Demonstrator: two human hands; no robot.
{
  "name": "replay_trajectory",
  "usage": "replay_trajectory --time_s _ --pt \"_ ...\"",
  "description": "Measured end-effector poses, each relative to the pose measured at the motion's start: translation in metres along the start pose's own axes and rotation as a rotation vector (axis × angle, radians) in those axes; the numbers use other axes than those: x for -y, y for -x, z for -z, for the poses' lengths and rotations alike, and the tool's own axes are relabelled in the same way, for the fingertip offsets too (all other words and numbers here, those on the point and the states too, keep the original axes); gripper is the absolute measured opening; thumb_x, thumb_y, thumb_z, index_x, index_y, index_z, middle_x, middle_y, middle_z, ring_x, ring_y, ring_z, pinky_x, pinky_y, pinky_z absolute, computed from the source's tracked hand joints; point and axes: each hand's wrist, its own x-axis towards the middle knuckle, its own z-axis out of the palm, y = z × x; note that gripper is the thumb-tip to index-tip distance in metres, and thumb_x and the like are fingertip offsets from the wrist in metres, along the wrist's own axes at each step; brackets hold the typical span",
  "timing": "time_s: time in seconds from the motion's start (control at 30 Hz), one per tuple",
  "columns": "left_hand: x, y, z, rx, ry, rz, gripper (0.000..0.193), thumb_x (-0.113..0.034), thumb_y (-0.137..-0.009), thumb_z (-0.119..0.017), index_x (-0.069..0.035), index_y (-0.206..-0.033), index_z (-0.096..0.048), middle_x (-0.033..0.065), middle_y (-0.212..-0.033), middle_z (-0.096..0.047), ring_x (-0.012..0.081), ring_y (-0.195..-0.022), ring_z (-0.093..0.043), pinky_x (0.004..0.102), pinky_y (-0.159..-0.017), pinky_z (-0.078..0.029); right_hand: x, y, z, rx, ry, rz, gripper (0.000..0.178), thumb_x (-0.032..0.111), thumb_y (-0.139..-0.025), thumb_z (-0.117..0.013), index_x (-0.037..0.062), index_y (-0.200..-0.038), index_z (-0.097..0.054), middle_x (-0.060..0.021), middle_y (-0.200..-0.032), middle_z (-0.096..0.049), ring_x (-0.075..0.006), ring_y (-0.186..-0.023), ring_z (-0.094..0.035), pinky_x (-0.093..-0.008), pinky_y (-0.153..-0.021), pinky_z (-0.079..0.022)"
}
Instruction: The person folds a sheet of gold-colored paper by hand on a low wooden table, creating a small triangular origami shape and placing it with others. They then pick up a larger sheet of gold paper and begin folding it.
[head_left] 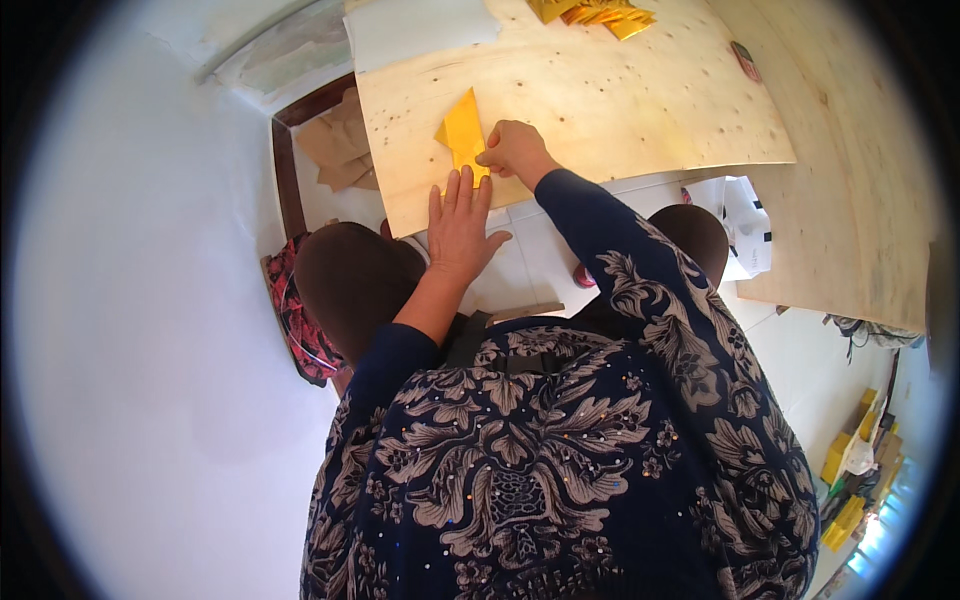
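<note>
A folded piece of shiny yellow-gold paper (463,128) lies on the light plywood board (610,120), near its front left edge. One end comes to a point away from me, and a small flap sticks out on its left side. My left hand (461,225) lies flat with fingers stretched, its fingertips pressing the near end of the paper. From the right, my right hand (516,150) reaches in with fingers curled. Its thumb and forefinger pinch at the paper's right edge, close to the left fingertips.
At the far edge lies a pile of folded gold paper pieces (608,16), with a white sheet (420,30) to its left. A small dark red object (746,62) rests far right. Brown paper (340,145) sits left of the board; a white bag (742,225) stands below right.
</note>
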Motion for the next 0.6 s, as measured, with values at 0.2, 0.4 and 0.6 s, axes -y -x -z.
replay_trajectory --time_s 0.2,0.4,0.6 --pt "-0.012 0.026 0.015 0.059 0.011 -0.036 0.089 -0.048 -0.077 -0.073 -0.007 -0.147 -0.037 0.0193 -0.152 -0.033 0.0331 -0.144 -0.026 0.0538 -0.116 -0.014 -0.054 0.087 -0.017 -0.226 -0.283 0.083 0.035 0.036 -0.087 -0.067 0.0008 -0.084 -0.063 -0.0057 -0.067 -0.063 -0.0154 -0.055 -0.061 -0.0300 -0.050 -0.049" --pt "-0.019 0.034 0.010 0.016 -0.016 -0.079 0.077 -0.043 -0.083 -0.066 -0.004 -0.145 -0.039 0.0208 -0.150 -0.035 0.0332 -0.143 -0.027 0.0534 -0.117 -0.013 -0.071 0.123 -0.039 0.174 -0.917 -0.272 0.053 0.046 -0.095 -0.058 -0.0009 -0.121 -0.056 -0.0145 -0.114 -0.060 -0.0218 -0.106 -0.059 -0.0382 -0.085 -0.052" --pt "-0.016 0.037 0.014 -0.091 0.176 -0.023 0.066 -0.032 -0.082 -0.070 0.000 -0.134 -0.048 0.0229 -0.133 -0.054 0.0352 -0.129 -0.047 0.0490 -0.114 -0.025 -0.053 0.101 -0.056 0.235 -1.179 -0.354 0.034 0.031 -0.099 -0.053 0.0000 -0.113 -0.058 -0.0099 -0.099 -0.065 -0.0178 -0.085 -0.065 -0.0296 -0.078 -0.055"
